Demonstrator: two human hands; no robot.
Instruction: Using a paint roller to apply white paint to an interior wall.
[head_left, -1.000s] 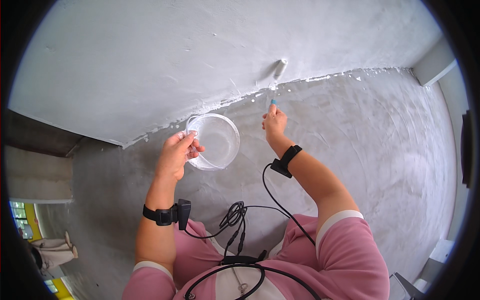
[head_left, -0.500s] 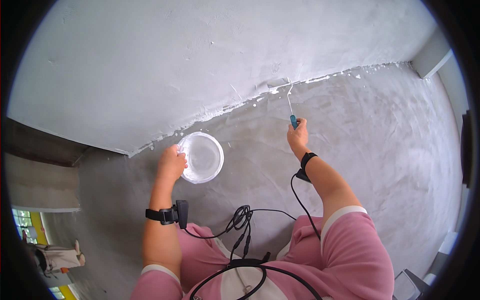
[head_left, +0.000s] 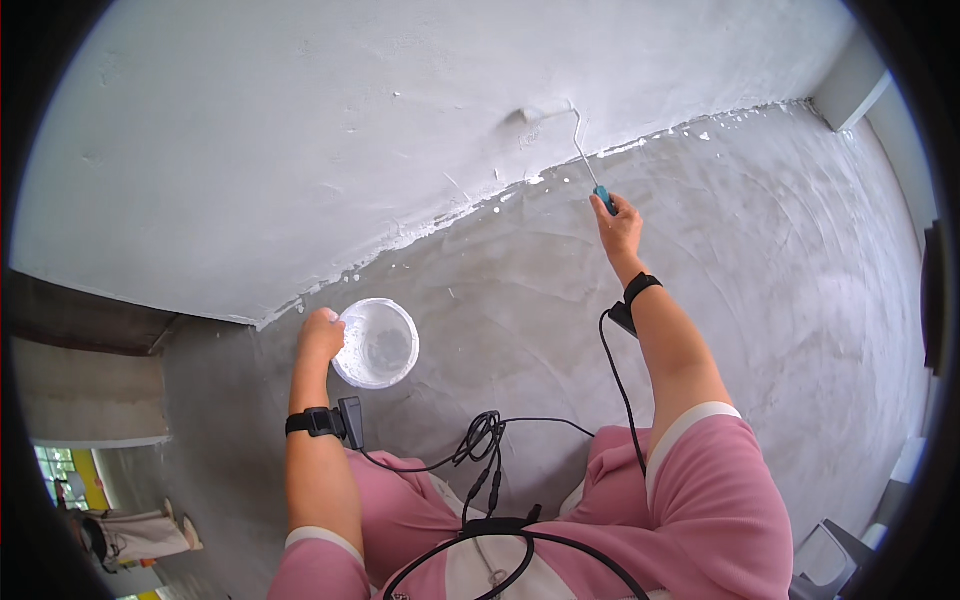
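My right hand [head_left: 619, 226] is wrapped round the blue handle of a small paint roller [head_left: 585, 152]. Its bent wire frame reaches up to a white roller head [head_left: 547, 112], which lies against the wall [head_left: 330, 110] a little above the floor joint. On the left, my left hand [head_left: 320, 337] grips the left edge of a round white bucket [head_left: 388, 343]. White residue coats the bucket's inner wall; whether its underside touches the floor, I cannot tell.
White splatters and a rough white line mark the joint between wall and grey floor [head_left: 720, 260]. Black cables [head_left: 485, 437] hang between my wrist straps. Another person [head_left: 140, 535] is at the lower left. A grey chair-like object [head_left: 830, 560] stands lower right.
The roller has gone from the wall's base up onto the wall, my right hand moving up and slightly right. My left hand and the bucket have shifted left and a little nearer.
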